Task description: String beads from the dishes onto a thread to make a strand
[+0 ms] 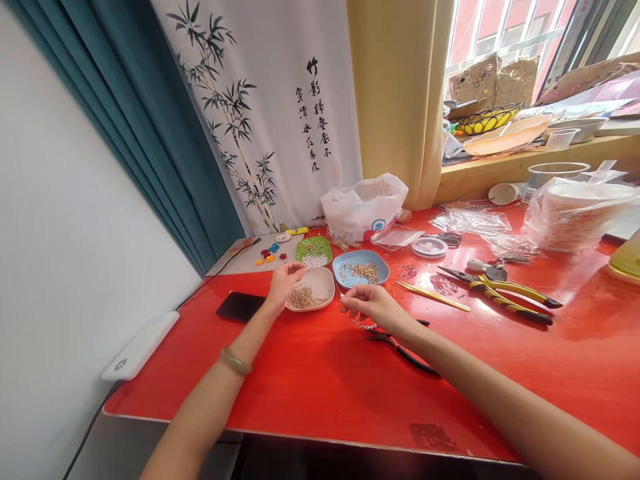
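My left hand [284,281] hovers over the near edge of a pink dish [320,279] of gold beads, fingers pinched together; what they hold is too small to see. My right hand [370,303] is closed on a short beaded strand [364,325] that hangs just below it, right of the pink dish. A green dish [314,248] with pale beads and a blue dish [361,261] with gold beads sit just behind. Black-handled pliers [400,347] lie on the red table [320,380] under my right wrist.
A black phone [241,306] lies left of the pink dish. Yellow-handled pliers [505,293], gold tweezers [433,296], a thread spool [429,247], plastic bags [364,207] and stacked bowls [575,207] fill the right and back. A white device [141,345] sits at the left edge.
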Demonstrator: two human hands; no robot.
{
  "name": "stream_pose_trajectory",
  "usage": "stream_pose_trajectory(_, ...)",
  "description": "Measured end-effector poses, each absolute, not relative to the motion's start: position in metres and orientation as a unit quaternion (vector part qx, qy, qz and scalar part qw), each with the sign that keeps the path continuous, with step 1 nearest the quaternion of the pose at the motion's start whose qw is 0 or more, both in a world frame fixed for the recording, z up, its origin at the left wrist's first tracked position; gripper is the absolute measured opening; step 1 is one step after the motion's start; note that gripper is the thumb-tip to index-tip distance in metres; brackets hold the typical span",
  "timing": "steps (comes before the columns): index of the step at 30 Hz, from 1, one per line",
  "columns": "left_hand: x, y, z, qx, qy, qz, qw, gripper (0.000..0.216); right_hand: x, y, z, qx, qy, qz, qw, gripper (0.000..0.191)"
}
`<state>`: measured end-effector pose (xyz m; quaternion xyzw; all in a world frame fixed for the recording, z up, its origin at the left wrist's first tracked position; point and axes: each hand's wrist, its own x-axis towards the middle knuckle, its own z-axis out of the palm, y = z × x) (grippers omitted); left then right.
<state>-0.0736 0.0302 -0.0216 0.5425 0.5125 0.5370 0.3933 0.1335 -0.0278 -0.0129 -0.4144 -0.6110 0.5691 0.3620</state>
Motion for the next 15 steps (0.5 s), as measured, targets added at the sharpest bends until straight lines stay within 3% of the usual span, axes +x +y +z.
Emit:
stream_pose_trajectory(7,-0.107,0.063,-0.034,0.597,0.594,0.485,0.237,0.027,0.135,-0.030,-0.010,-0.417,-0.615,0.566,0.356,0.022)
stream_pose_trajectory(13,-0.113,0.090,-0.030,0.659,0.622,0.392,0.160,0.010,0.136,-0.028,-0.012,-0.423,-0.622,0.553,0.359,0.024)
stream_pose_trajectory(15,-0.112,0.097,-0.028,0.673,0.634,0.356,0.134,0.013,0.136,-0.027,-0.012,-0.426,-0.622,0.552,0.356,0.023)
